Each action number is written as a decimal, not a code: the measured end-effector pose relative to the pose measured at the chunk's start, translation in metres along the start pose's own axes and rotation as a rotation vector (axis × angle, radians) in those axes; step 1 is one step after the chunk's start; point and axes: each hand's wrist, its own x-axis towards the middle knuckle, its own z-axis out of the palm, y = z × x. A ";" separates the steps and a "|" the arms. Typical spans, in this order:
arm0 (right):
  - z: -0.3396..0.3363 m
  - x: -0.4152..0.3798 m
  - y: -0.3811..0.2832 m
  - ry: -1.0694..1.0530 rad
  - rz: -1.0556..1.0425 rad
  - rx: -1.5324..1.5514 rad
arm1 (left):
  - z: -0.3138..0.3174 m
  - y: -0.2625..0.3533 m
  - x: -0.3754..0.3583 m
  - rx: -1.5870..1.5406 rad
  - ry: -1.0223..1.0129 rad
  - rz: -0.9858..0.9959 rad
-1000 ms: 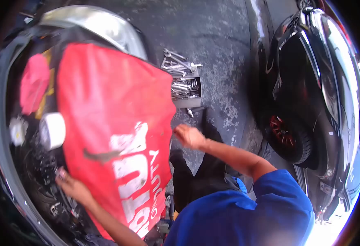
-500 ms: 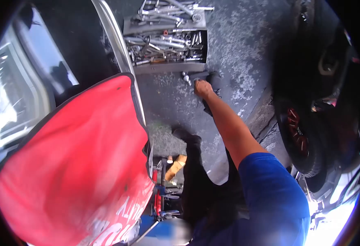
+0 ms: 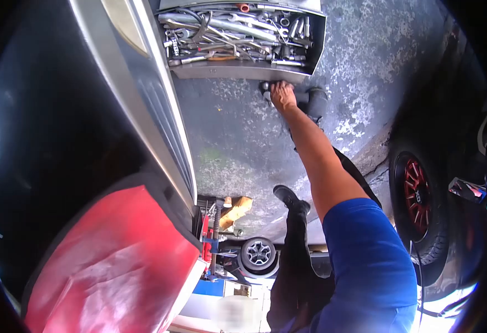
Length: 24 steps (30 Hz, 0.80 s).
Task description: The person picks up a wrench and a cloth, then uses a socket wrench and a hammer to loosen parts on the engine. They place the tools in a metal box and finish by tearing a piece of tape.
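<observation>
My right hand reaches down to the floor beside the toolbox. Its fingers curl over what looks like a cordless impact wrench, a dark tool lying on the floor. A silver rounded end shows left of my fingers, and a thick dark block sits at the other end. My hand covers the middle part of the tool. Just beyond it stands the open metal toolbox, heaped with wrenches, sockets and other hand tools. My left hand is out of view.
A car body with a red fender cover fills the left side. At right stands a vehicle wheel with red spokes. A yellowish box and a loose wheel lie lower down, near my leg.
The view has shifted, and the toolbox appears larger and nearer. My right hand has moved from the near side of the tool to over it. The red cover sits lower in view.
</observation>
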 end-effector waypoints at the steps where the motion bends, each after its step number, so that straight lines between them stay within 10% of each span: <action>1: 0.009 -0.002 0.002 0.047 -0.019 0.055 | -0.002 -0.003 0.000 -0.007 0.006 -0.007; 5: -0.040 -0.026 -0.003 -0.249 0.398 0.742 | -0.022 -0.025 -0.001 -0.028 0.029 -0.050; 9: -0.077 -0.076 0.028 -0.338 -0.496 0.168 | -0.071 -0.075 -0.005 -0.043 0.057 -0.129; 11: -0.198 -0.115 0.041 -0.652 -0.172 0.615 | -0.084 -0.105 -0.012 -0.126 0.038 -0.195; 13: -0.253 -0.139 0.052 -0.810 -0.291 0.708 | -0.086 -0.120 -0.029 -0.418 0.043 -0.318; 14: -0.256 -0.146 0.064 -0.594 -0.684 0.721 | -0.088 -0.124 -0.034 -0.495 0.052 -0.339; 15: -0.304 -0.159 0.062 -0.831 -0.539 0.715 | -0.100 -0.099 -0.030 -0.044 0.019 -0.383; 16: -0.340 -0.176 0.054 -0.504 -0.879 0.752 | -0.092 -0.108 -0.040 -0.001 0.115 -0.190; 18: -0.398 -0.187 0.043 -1.089 -0.469 0.902 | -0.110 -0.086 -0.030 -0.274 0.008 -0.369; 24: -0.658 -0.291 -0.078 -1.177 -0.475 0.876 | -0.108 -0.101 -0.028 -0.484 0.148 -0.191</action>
